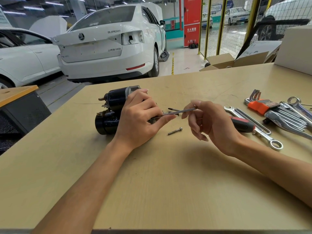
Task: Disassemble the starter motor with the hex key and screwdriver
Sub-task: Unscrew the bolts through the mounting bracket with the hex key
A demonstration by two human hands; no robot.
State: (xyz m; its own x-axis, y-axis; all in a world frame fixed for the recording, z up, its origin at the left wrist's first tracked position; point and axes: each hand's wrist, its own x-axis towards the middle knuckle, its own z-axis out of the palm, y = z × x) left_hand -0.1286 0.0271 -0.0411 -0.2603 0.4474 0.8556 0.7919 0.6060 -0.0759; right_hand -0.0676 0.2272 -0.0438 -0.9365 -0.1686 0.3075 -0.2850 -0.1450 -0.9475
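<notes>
Near the middle of the table, the left hand rests over the starter motor, fingers curled around its right end and pinning it to the tabletop. The motor lies on its side, long axis running roughly left to right, with the black cylindrical body and the solenoid stacked beside it pointing left; a threaded terminal stud sticks out at the far left. Just to the right, the right hand pinches a long thin through bolt between thumb and forefinger. That bolt lies nearly level, tilted slightly upward to the right, its left end at the motor's housing under the left fingertips and its right end in the right hand's pinch; the remaining right fingers hang loosely curled. Whether the bolt's tip sits inside the housing cannot be told, since the left hand hides it.

A second dark rod pokes out just behind the bolt. In front of the hands, a loose socket-head bolt lies flat, head to the right. Farther right, partly behind the right wrist, sits the screwdriver with its black-and-red handle, then combination wrenches and a hex key set in an orange holder.
</notes>
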